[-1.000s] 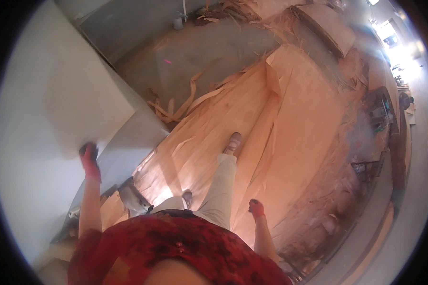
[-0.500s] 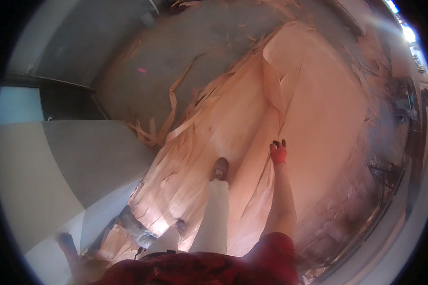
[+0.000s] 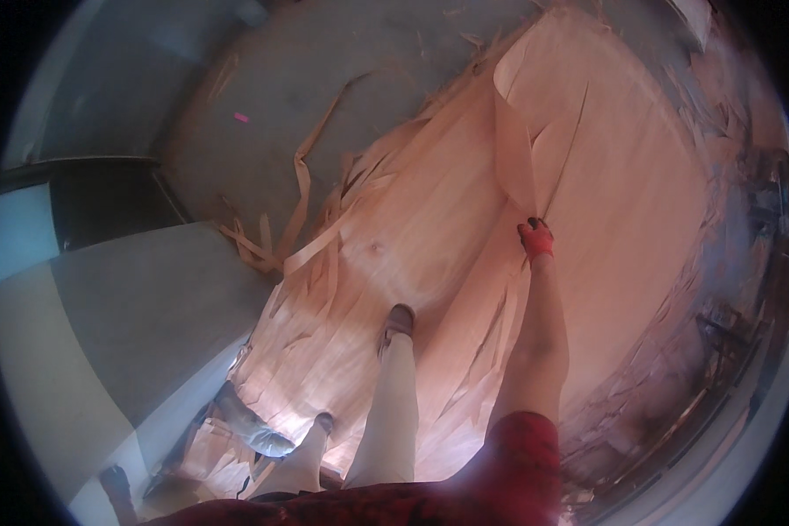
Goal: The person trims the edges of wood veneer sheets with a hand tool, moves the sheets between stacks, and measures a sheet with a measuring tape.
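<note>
- Veneer sheet (image 3: 465,237) thin, split — our right hand (image 3: 536,238), red-gloved, grips its curled strip (image 3: 513,131).
- We'd lift slowly, along the grain, to avoid tearing.
- Left hand not seen.

pale orange-pink veneer sheet (image 3: 587,175), red glove (image 3: 536,238), grey floor (image 3: 324,70).

Grey concrete floor (image 3: 342,70) with a pale slanted wall panel (image 3: 88,333) left of it; warm light falls across the floor.
</note>
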{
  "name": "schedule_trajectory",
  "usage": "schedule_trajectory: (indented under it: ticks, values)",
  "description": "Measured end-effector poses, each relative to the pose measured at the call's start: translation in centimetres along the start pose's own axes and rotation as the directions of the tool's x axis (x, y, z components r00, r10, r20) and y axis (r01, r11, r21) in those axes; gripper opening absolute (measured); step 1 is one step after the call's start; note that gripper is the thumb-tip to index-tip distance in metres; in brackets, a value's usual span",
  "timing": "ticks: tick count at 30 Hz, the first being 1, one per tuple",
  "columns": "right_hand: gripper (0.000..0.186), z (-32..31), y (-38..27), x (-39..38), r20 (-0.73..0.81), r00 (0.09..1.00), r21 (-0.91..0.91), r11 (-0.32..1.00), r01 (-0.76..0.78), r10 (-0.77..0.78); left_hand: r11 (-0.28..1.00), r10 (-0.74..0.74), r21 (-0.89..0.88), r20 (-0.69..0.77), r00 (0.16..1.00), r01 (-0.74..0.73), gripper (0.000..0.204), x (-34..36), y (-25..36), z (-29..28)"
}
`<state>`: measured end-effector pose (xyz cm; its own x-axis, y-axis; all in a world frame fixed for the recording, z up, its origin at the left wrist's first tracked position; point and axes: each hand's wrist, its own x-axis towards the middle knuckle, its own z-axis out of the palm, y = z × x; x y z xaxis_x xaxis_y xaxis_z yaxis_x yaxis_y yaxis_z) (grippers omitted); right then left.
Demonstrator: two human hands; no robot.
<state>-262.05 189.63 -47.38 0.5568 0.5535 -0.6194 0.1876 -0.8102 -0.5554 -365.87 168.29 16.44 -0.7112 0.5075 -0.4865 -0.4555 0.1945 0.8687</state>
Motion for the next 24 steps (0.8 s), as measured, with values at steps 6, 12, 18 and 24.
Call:
schedule_trajectory:
  ticks: [6,12,18,24]
  values:
    - [0.041,-4.4,1.7,-7.8,-0.415,0.878,0.016,0.963,0.27,-0.239,0.909,-0.245,-0.291,0.209,0.947,0.299,0.032,0.8,0.9,-0.6]
    - [0.039,-8.2,8.7,-13.9,-0.499,0.866,0.259,0.948,0.182,-0.03,0.999,-0.031,-0.026,0.015,0.999,0.031,0.032,2.5,-0.1,-0.5]
    - [0.035,-8.2,14.6,-16.3,-0.413,0.851,0.562,0.826,-0.041,0.324,0.999,0.02,0.039,0.014,1.0,-0.02,0.031,1.6,-0.9,-0.4]
    - [0.034,-9.4,27.8,-14.6,-0.307,0.851,0.688,0.718,-0.11,0.425,0.989,0.086,0.119,0.005,0.996,-0.086,0.031,0.5,-1.8,2.0]
